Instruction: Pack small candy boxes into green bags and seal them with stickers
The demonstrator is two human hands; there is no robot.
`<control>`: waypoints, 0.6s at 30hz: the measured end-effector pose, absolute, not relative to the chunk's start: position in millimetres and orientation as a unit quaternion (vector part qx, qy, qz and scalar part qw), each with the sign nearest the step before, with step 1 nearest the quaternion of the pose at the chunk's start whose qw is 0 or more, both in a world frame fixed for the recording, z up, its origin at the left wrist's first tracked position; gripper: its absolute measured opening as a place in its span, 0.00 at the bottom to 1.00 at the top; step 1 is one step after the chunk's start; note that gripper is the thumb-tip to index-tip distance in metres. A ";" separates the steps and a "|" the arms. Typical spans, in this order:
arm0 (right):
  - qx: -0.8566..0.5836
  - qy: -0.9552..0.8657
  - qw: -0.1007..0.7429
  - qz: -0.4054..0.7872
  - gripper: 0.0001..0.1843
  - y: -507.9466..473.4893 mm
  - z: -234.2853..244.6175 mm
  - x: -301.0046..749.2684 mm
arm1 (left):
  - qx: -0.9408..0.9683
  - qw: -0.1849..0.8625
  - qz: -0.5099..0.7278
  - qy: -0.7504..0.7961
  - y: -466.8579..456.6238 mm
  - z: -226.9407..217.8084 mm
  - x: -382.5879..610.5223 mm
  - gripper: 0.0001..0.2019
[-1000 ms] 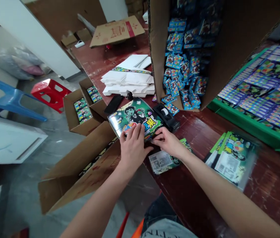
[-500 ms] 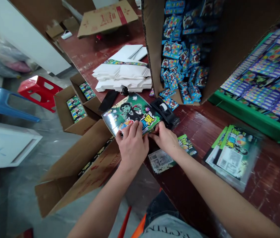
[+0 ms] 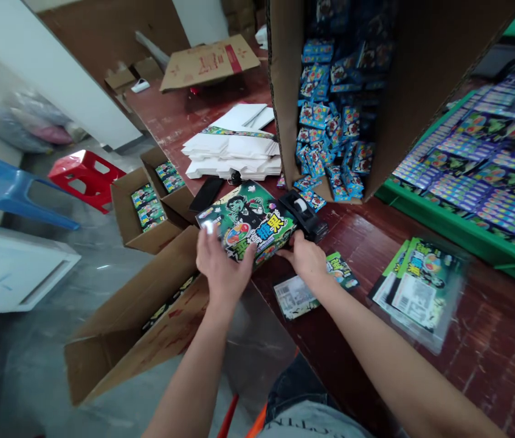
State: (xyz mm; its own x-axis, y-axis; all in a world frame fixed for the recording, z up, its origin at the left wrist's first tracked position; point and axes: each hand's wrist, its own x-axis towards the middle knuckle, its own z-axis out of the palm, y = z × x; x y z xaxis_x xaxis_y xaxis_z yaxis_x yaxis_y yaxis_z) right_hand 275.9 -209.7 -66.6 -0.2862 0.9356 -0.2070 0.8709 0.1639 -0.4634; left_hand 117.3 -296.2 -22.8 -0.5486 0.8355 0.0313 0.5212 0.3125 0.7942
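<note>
A green and black printed candy box [image 3: 257,210] with a cartoon vampire and yellow lettering lies tilted at the table's near edge. My left hand [image 3: 221,264] is curved round its near left corner, the thumb by the front edge and the fingers at the left end. At the near right corner, my right hand [image 3: 307,258] pinches the box edge; part of those fingertips is hidden. A black tape dispenser [image 3: 305,213] stands against the box's right side. Below my right wrist lies a flat printed card [image 3: 296,298], partly covered by the forearm.
Open cartons [image 3: 136,310] stand at the left, below table height. White flat cartons [image 3: 234,143] are stacked behind the box. A large carton [image 3: 279,91] holds blue candy packets [image 3: 314,137]. A green tray [image 3: 485,255] and printed sleeves [image 3: 416,292] lie to the right.
My left hand has slid from the top of the box to its near left corner, uncovering the printed front. My right hand stays at the right corner. The view has shifted slightly.
</note>
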 end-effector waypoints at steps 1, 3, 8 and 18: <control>-0.588 -0.766 0.059 0.254 0.18 -209.5 -66.5 275.9 | 0.341 0.301 0.443 0.772 -297.1 -26.4 111.4 0.38; -0.571 -0.780 0.051 0.249 0.14 -214.5 -65.0 276.9 | 0.206 0.468 0.489 0.706 -302.2 -34.8 101.7 0.39; -0.496 -0.836 0.028 0.234 0.08 -231.5 -60.2 291.8 | 0.099 0.516 0.532 0.664 -350.3 -38.7 58.9 0.30; -0.242 -0.942 0.144 0.181 0.21 -221.4 -79.6 156.2 | -0.088 0.308 0.616 0.719 -507.2 21.2 -148.7 0.19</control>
State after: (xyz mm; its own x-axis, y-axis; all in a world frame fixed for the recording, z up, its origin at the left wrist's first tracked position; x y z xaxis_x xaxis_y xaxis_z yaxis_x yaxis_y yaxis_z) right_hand 156.2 -221.4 -79.6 -0.8417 0.5074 0.1845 0.4031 0.8180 -0.4103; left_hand -148.7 -507.2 21.2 -0.7943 0.2527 -0.5525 -0.5071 0.2251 0.8320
